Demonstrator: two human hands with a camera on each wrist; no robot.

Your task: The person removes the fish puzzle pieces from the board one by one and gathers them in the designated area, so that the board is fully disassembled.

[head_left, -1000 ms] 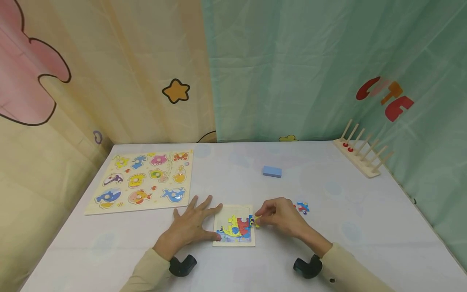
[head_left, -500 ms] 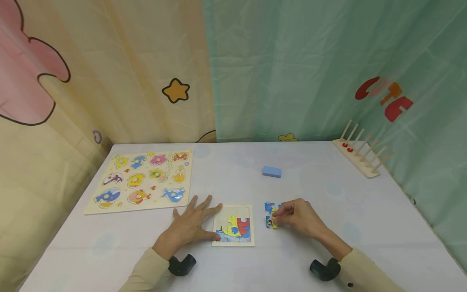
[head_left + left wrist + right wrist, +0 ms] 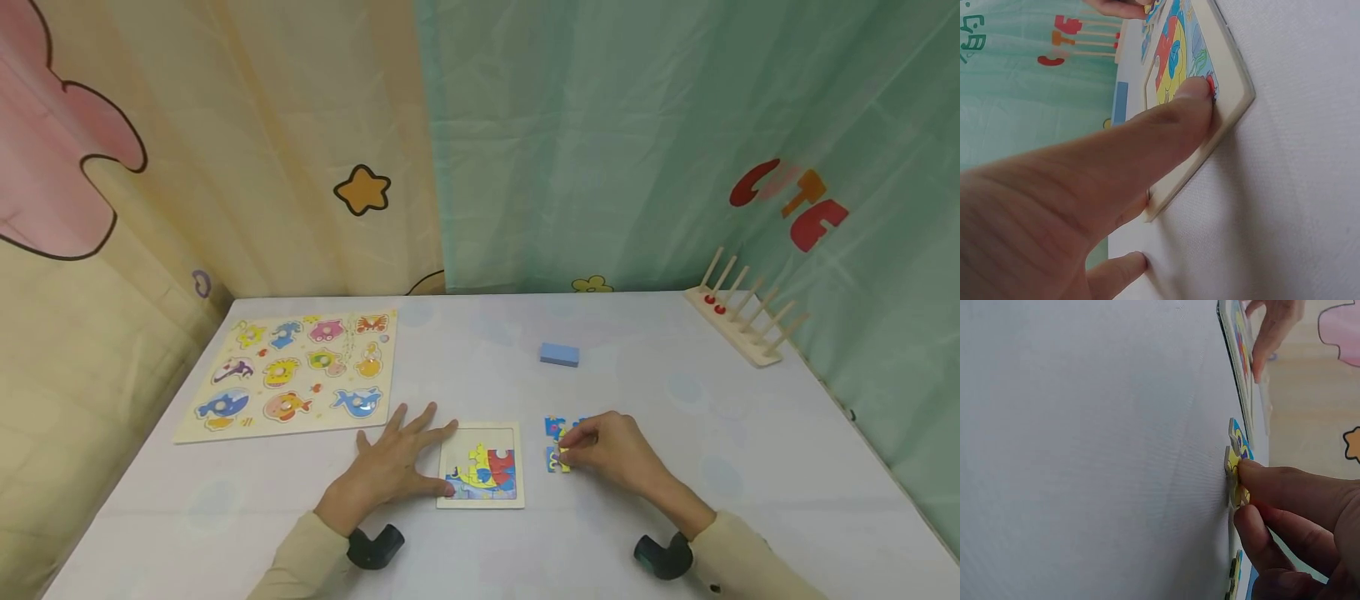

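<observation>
A small wooden jigsaw tray (image 3: 480, 432) with a partly assembled yellow and red boat picture lies flat on the table. My left hand (image 3: 396, 467) is spread at its left side; the thumb (image 3: 1194, 94) rests on the tray's near left corner, with a fingertip by the far left corner. Right of the tray, my right hand (image 3: 611, 450) pinches a yellow jigsaw piece (image 3: 1233, 464) between thumb and fingers, low over the table. A blue-edged part (image 3: 1239, 434) adjoins it; whether they are joined I cannot tell. Another blue piece (image 3: 554, 426) lies just beyond, and more are partly hidden by the hand.
A large sea-animal peg puzzle board (image 3: 300, 425) lies at the back left. A blue block (image 3: 559, 355) sits behind the loose pieces. At the far right edge stands a wooden peg rack (image 3: 738, 329) with red beads. Curtains hang behind the table.
My right hand has moved right, away from the tray's right edge, carrying the yellow and blue jigsaw piece to the loose pieces. Over the last half second it barely moves. My left hand stays put.
</observation>
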